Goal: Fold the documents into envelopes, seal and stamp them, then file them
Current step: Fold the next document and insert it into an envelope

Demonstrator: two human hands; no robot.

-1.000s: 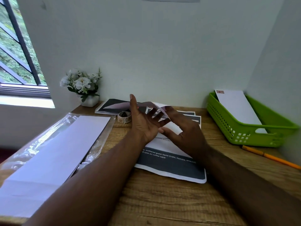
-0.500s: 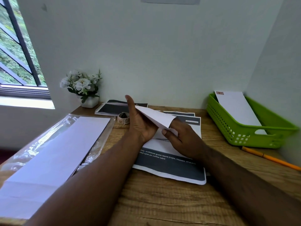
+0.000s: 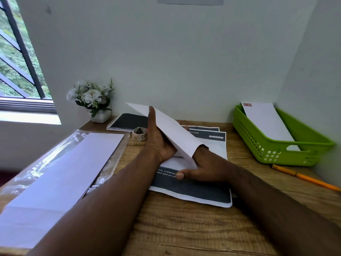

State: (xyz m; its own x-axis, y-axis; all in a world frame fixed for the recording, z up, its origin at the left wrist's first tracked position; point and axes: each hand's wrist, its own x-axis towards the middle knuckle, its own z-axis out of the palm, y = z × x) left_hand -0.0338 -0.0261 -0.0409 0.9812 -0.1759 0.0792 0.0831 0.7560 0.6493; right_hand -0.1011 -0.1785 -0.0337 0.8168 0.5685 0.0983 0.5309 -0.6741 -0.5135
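We hold the folded document (image 3: 171,130) tilted above the surface (image 3: 184,228), left hand (image 3: 158,141) cradling it behind, right hand (image 3: 201,167) pinching its near end, likely to square the fold before reaching for the envelopes (image 3: 60,174) at left.

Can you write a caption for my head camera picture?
Left hand and right hand hold a folded white paper above printed documents on a wooden desk.

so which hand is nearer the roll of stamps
Left. The left hand holds the folded paper right beside the roll of stamps, just to its right. The right hand grips the paper's near end, farther right and closer to the person.
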